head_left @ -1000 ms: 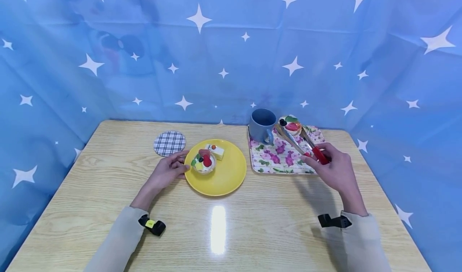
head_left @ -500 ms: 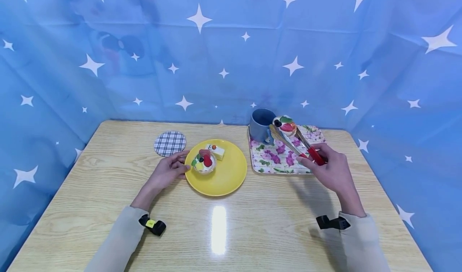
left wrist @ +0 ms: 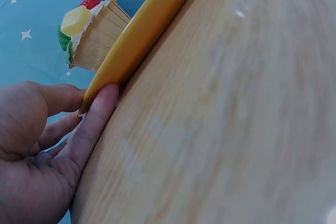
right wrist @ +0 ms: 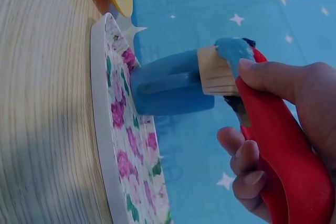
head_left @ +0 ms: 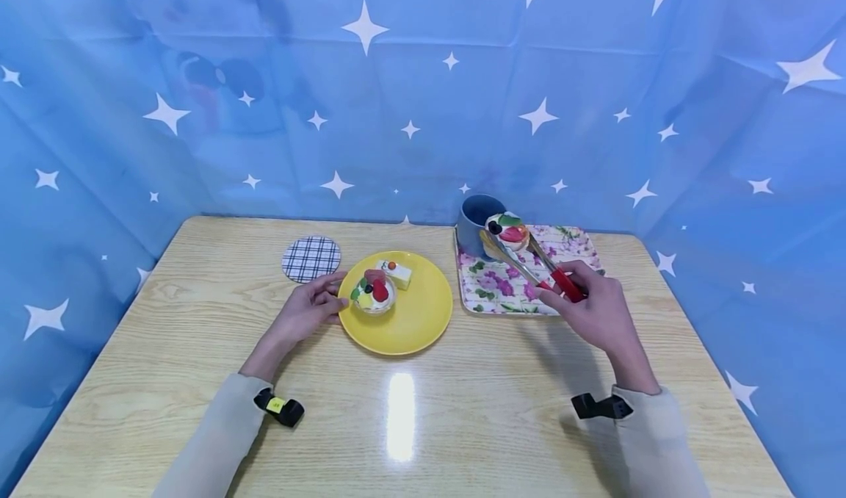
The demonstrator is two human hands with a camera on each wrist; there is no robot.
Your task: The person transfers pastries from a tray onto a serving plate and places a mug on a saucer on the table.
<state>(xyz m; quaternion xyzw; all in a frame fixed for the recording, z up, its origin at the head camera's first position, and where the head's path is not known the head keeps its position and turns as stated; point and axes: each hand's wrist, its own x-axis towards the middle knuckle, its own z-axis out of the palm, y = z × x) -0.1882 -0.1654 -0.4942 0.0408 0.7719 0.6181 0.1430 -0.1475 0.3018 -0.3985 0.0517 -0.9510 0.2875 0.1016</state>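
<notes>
My left hand (head_left: pixel 309 313) pinches the left rim of a yellow plate (head_left: pixel 419 329) between thumb and fingers; the left wrist view shows the grip at the plate's edge (left wrist: pixel 134 40). A fruit tart (head_left: pixel 374 294) and a small white cake slice (head_left: pixel 396 274) sit on that plate. My right hand (head_left: pixel 598 305) grips metal tongs by their red handles (right wrist: pixel 278 135). Between the tongs' tips is a second fruit tart (head_left: pixel 507 231), raised above the floral tray (head_left: pixel 485 296). In the head view this tart overlaps a blue mug (head_left: pixel 469 235) standing on the tray.
A round checked coaster (head_left: pixel 311 258) lies on the wooden table (head_left: pixel 218 300), behind and left of the plate. The tray, with its low white rim, stands right of the plate. A blue starry curtain (head_left: pixel 396 79) hangs along the table's back edge.
My right hand has moved left with the tongs, carrying the tart from beside the mug to in front of it. The left hand and the plate have stayed in place.
</notes>
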